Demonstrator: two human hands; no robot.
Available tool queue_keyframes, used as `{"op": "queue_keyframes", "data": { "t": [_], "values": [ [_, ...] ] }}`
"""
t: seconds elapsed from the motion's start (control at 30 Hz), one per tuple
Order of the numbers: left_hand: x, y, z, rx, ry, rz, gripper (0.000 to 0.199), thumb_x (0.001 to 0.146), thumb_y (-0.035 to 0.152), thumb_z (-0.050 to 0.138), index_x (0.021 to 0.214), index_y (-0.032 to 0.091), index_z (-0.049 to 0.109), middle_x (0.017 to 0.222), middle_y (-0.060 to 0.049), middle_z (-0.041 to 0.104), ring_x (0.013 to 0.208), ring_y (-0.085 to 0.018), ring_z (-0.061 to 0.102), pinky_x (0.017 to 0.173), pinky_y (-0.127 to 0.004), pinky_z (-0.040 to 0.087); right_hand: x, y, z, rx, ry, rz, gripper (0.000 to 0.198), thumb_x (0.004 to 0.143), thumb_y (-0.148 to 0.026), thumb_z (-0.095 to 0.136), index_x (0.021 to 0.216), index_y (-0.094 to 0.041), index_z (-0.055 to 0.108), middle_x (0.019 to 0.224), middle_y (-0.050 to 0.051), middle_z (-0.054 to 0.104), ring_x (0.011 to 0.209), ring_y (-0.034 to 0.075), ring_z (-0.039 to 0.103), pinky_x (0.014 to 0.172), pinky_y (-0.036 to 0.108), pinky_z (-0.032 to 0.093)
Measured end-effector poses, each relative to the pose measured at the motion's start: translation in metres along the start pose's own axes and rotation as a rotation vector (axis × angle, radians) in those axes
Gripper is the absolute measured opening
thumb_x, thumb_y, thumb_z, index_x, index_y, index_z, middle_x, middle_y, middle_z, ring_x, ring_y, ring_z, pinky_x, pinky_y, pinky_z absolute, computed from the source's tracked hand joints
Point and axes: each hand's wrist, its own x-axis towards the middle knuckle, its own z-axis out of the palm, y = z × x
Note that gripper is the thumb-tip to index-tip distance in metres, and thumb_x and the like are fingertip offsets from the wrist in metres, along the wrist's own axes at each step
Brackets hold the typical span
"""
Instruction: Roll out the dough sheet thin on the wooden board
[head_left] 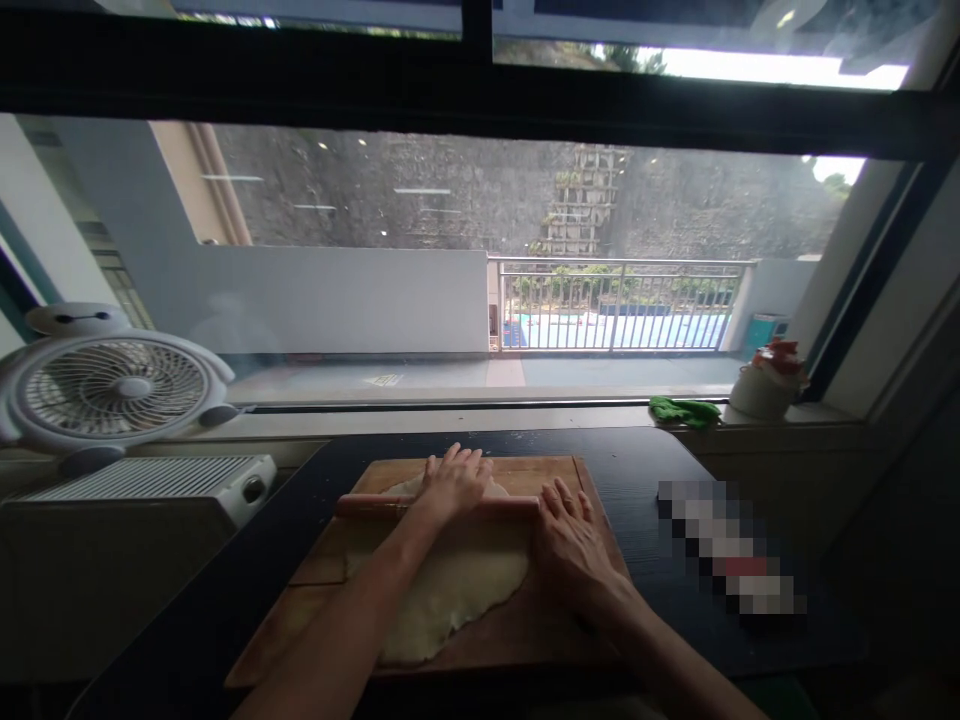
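A large, thin sheet of dough (457, 575) with an uneven edge lies on a wooden board (551, 640). Across its far part rests a wooden rolling pin (367, 506), roughly level from left to right. My left hand (456, 482) lies over the middle of the pin, palm down, fingers stretched forward past it. At the pin's right end, my right hand (574, 530) is flat with its fingers apart, touching or right beside the tip. Some of the pin and dough is hidden under my left hand and forearm.
The board is on a dark table (300, 530). A blurred-out item (731, 550) lies on the right side. A white fan (127, 390) stands at left above a white radiator-like unit (150, 480). A green cloth (684, 411) and white pot (761, 390) sit on the windowsill.
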Motion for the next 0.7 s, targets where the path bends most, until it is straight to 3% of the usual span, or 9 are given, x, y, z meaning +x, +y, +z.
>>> {"op": "queue_keyframes", "data": {
  "t": [0.07, 0.13, 0.27, 0.4, 0.57, 0.7],
  "values": [
    [0.02, 0.002, -0.002, -0.014, -0.053, -0.026, 0.049, 0.09, 0.045, 0.025, 0.124, 0.023, 0.052, 0.138, -0.009, 0.045, 0.133, -0.029, 0.029, 0.102, -0.059, 0.023, 0.011, 0.006, -0.002, -0.003, -0.005, 0.013, 0.048, 0.091, -0.027, 0.028, 0.133, -0.01, 0.042, 0.143, 0.013, 0.034, 0.137, 0.027, 0.016, 0.109, 0.046, 0.013],
    [0.017, 0.003, -0.002, -0.014, -0.056, -0.005, 0.045, 0.09, 0.042, 0.028, 0.118, 0.023, 0.057, 0.134, -0.008, 0.049, 0.131, -0.029, 0.032, 0.101, -0.059, 0.025, 0.014, 0.009, -0.011, 0.0, 0.029, 0.021, 0.045, 0.09, -0.027, 0.03, 0.128, -0.012, 0.048, 0.142, 0.012, 0.036, 0.136, 0.026, 0.018, 0.109, 0.046, 0.013],
    [-0.041, 0.0, 0.004, -0.044, 0.123, 0.148, 0.042, 0.091, 0.037, 0.028, 0.117, 0.023, 0.059, 0.131, -0.005, 0.053, 0.129, -0.025, 0.036, 0.108, -0.05, 0.02, 0.009, -0.001, -0.034, 0.053, 0.055, -0.054, 0.04, 0.088, -0.022, 0.033, 0.124, -0.015, 0.05, 0.138, 0.012, 0.04, 0.132, 0.024, 0.026, 0.107, 0.042, 0.017],
    [-0.102, -0.028, -0.004, -0.27, 0.29, 0.283, 0.04, 0.09, 0.031, 0.031, 0.119, 0.022, 0.057, 0.128, -0.003, 0.056, 0.125, -0.02, 0.041, 0.11, -0.039, 0.024, 0.002, -0.028, -0.04, 0.188, -0.005, -0.285, 0.03, 0.089, -0.033, 0.04, 0.108, -0.019, 0.058, 0.116, 0.007, 0.057, 0.108, 0.019, 0.05, 0.094, 0.031, 0.034],
    [-0.114, -0.076, -0.037, -0.465, 0.501, 0.037, 0.025, 0.082, 0.026, 0.036, 0.084, 0.024, 0.061, 0.094, 0.0, 0.065, 0.096, -0.018, 0.058, 0.089, -0.027, 0.043, 0.01, -0.052, -0.032, 0.189, -0.062, -0.407, 0.029, 0.087, -0.044, 0.046, 0.098, -0.02, 0.06, 0.089, 0.003, 0.062, 0.082, 0.015, 0.057, 0.071, 0.024, 0.039],
    [-0.088, -0.093, -0.048, -0.458, 0.451, -0.104, 0.018, 0.074, 0.023, 0.038, 0.069, 0.023, 0.056, 0.069, 0.002, 0.06, 0.069, -0.016, 0.058, 0.067, -0.024, 0.045, 0.015, -0.042, -0.037, 0.132, -0.095, -0.384, 0.023, 0.087, -0.039, 0.046, 0.094, -0.021, 0.059, 0.086, 0.002, 0.063, 0.074, 0.014, 0.057, 0.061, 0.024, 0.035]
  ]
}}
